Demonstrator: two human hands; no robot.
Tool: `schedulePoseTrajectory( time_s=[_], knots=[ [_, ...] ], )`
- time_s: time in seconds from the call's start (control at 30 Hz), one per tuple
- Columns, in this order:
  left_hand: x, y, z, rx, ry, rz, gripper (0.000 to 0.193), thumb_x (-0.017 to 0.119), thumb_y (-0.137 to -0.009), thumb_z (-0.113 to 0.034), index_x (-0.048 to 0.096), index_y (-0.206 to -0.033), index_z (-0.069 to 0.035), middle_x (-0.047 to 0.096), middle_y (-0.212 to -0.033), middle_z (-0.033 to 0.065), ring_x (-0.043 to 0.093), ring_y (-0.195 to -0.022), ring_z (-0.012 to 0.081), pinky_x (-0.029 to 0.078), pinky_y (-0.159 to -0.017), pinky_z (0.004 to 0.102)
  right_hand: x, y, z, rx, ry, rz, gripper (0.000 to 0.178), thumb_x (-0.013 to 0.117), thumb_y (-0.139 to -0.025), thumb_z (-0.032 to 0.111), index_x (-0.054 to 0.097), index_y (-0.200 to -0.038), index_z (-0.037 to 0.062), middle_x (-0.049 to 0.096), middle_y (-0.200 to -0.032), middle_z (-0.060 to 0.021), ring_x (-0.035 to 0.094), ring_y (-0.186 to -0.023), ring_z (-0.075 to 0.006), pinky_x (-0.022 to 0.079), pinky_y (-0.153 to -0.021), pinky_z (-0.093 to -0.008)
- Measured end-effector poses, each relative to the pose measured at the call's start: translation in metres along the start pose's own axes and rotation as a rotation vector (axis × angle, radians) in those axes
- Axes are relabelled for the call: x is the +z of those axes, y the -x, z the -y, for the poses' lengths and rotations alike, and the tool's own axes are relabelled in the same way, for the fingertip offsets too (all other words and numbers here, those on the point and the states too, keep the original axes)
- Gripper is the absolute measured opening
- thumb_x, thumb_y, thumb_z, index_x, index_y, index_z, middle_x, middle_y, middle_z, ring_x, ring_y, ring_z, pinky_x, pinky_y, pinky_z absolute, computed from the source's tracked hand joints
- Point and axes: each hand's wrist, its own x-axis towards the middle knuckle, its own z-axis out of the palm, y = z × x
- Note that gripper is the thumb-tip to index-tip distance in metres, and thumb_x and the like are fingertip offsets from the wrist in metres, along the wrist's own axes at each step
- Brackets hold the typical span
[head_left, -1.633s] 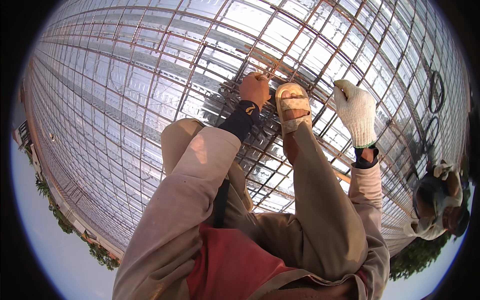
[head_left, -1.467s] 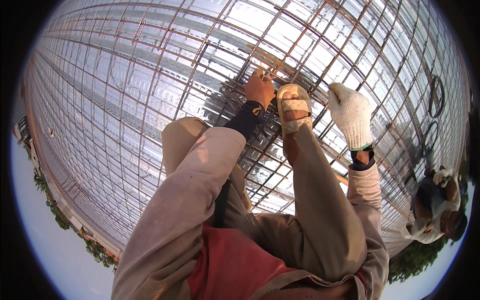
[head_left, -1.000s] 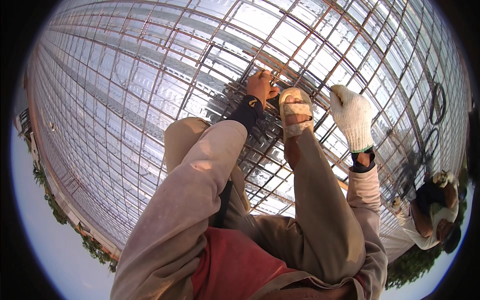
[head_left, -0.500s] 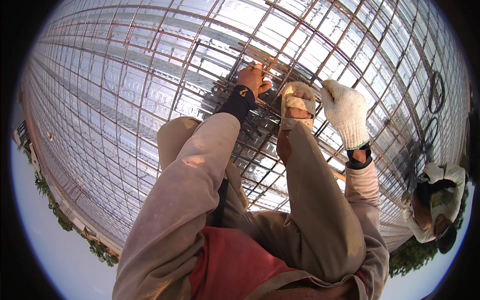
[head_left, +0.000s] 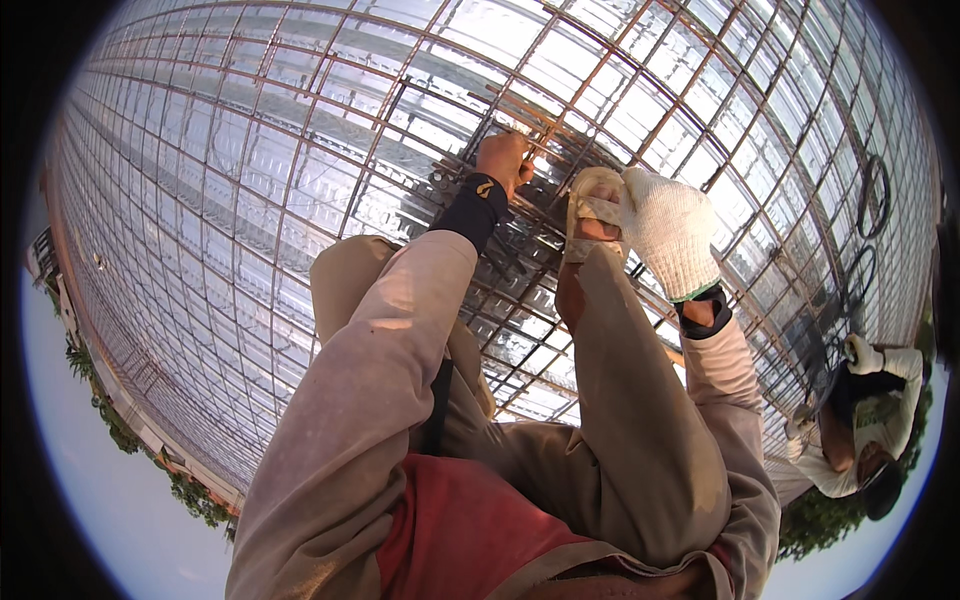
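Note:
My left hand, bare with a dark wrist band, is closed at a crossing of rusty rebar. The fingers curl down by the bars, and what they pinch is hidden. My right hand wears a white knitted glove and is closed in a fist, thumb side toward my sandalled foot. Anything inside that fist is out of sight. The foot, in a tan sandal, rests on the rebar mesh between my two hands.
Rebar mesh spreads all around over shiny ribbed metal decking. At the right lie dark wire loops. A co-worker in light sleeves and gloves bends over the mesh at the far right. Trees and a pale edge line the left.
My right hand has moved left, up close to the sandal. The left hand has turned slightly, staying at the same crossing. The co-worker's arms have shifted.

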Motion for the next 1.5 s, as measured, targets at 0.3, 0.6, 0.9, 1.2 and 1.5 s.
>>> schedulePoseTrajectory(
  time_s=[0.3,0.6,0.9,1.2,1.5],
  knots=[
    [0.0,0.01,-0.007,-0.066,0.079,0.049,0.018,0.051,-0.106,-0.006,0.061,-0.118,0.004,0.063,-0.109,0.013,0.074,-0.083,0.0275,0.067,-0.064,0.0319,0.059,-0.011,-0.002,0.095,-0.098,0.063,0.025,0.064,-0.096,0.032,0.075,-0.104,0.0113,0.074,-0.081,-0.0176,0.074,-0.079,-0.0394,0.059,-0.069,-0.0495],
    [-0.012,-0.007,0.007,-0.014,0.079,0.097,0.02,0.063,-0.105,-0.017,0.061,-0.115,0.0,0.063,-0.112,0.0123,0.076,-0.096,0.0294,0.069,-0.073,0.0382,0.066,-0.05,-0.018,0.46,-0.651,0.338,0.039,0.065,-0.089,0.032,0.081,-0.111,0.004,0.079,-0.089,-0.0168,0.078,-0.082,-0.0315,0.06,-0.081,-0.0401],
    [-0.008,-0.013,0.012,0.042,-0.181,0.002,0.013,0.072,-0.093,-0.008,0.072,-0.101,0.003,0.073,-0.091,0.0152,0.077,-0.085,0.0262,0.065,-0.065,0.0367,0.081,-0.059,-0.033,0.296,-0.486,0.273,0.038,0.062,-0.086,0.028,0.081,-0.109,0.0036,0.079,-0.09,-0.0193,0.078,-0.08,-0.0318,0.06,-0.079,-0.0394],
    [-0.031,-0.046,0.04,0.537,-1.026,0.014,0.015,0.065,-0.094,-0.004,0.074,-0.099,0.008,0.078,-0.083,0.0175,0.079,-0.069,0.0272,0.065,-0.06,0.0362,0.085,-0.068,-0.012,0.328,-0.386,0.222,0.028,0.058,-0.091,0.024,0.082,-0.1,0.0109,0.078,-0.099,-0.0182,0.075,-0.092,-0.0405,0.06,-0.085,-0.05],
    [-0.033,-0.07,0.055,0.362,-0.703,-0.171,0.02,0.062,-0.097,-0.008,0.074,-0.095,0.008,0.077,-0.073,0.0147,0.078,-0.064,0.0242,0.063,-0.06,0.0319,0.093,-0.07,-0.015,0.271,-0.333,0.217,0.034,0.061,-0.088,0.029,0.082,-0.105,0.0084,0.078,-0.099,-0.0188,0.075,-0.093,-0.0404,0.06,-0.086,-0.0469]
  ],
)
